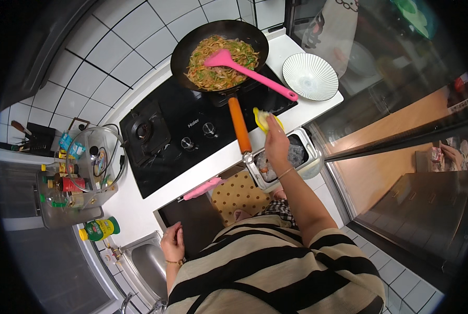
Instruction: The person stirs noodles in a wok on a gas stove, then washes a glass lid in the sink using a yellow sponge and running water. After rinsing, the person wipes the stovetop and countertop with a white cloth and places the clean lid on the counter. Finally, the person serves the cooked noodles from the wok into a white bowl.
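My right hand is over the front edge of the counter, above a trash bin. Its fingers grip a small yellow-edged item with a pale inside; its exact kind is unclear. Left of this hand, the orange handle of a wok points towards me. Shredded, stir-fried food fills the wok's bottom, and a pink silicone spatula rests across food and rim. My left hand hangs by the sink, loosely curled with a gap between thumb and fingers, holding nothing visible.
A striped bowl sits at the counter's right end. Left of the black gas hob are a glass lid, sauce bottles and a green-and-yellow bottle. A pink cloth hangs in front; a glass sliding door borders the right.
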The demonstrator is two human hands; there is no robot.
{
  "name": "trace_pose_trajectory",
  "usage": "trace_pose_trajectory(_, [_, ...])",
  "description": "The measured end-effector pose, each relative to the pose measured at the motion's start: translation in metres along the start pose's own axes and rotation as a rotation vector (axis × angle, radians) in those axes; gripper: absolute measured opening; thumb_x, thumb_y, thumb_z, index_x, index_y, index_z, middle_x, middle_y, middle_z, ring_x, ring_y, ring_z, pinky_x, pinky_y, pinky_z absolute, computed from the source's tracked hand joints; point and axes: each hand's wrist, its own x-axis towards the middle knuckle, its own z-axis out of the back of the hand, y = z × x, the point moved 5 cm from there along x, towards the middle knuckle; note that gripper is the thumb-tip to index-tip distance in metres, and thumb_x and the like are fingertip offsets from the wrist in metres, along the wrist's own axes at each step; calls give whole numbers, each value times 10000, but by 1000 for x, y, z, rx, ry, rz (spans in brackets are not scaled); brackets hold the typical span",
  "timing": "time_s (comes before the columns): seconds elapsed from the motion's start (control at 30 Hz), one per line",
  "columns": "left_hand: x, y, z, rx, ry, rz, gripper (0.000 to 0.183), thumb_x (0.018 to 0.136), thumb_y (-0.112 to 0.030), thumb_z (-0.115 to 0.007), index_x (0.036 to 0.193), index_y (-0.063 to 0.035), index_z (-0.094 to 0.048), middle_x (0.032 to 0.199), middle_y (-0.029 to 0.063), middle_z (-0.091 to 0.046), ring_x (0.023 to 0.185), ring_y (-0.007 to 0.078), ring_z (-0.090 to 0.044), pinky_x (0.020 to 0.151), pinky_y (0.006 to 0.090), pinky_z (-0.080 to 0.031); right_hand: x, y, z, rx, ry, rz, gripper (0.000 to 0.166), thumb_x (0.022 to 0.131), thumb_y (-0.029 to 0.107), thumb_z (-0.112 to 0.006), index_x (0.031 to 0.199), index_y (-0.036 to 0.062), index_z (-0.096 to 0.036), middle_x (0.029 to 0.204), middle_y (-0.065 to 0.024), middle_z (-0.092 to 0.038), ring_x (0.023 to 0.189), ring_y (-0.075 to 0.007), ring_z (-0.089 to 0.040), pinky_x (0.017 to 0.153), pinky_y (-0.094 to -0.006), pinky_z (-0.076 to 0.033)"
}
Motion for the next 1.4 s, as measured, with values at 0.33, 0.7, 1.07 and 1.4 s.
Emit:
trace_pose_trajectory(0.33, [17,-67,-23,83,65,15,173,834,-24,-608,1001,-36,-649,861,133,-655,756,290,-644,680,359,-511,123,-45,-57,-386,48,-1,432,891,91,-397,1295,-46,-462,1357,-237,-444,1249,-380,-433,1047,-474,-327])
trace_pose_trajectory(0.7, [1,-90,-32,87,48,105,165,842,-41,-611,1002,-44,-651,868,131,-656,792,300,-641,693,359,-511,72,10,-125,429,557,-244,227,880,186,-552,1068,83,-626,1025,-120,-654,919,-291,-625,768,-361,-500])
trace_pose_trajectory(1.07, [72,-205,-117,-363,391,-194,338,886,-104,-598,1196,-28,-486,1007,91,-604,873,201,-620,745,297,-514,47,-28,11,-217,233,336,322,720,-21,-533,1005,35,-672,1106,-112,-654,1108,-265,-592,924,-348,-475])
trace_pose_trajectory(1.4, [219,-412,-348,-1451,576,794,615,879,-461,-603,1257,-17,-408,1160,220,-517,988,341,-599,827,392,-538,33,-138,69,401,233,-116,486,852,230,-551,1291,37,-471,1278,-155,-536,1203,-321,-484,1000,-374,-400])
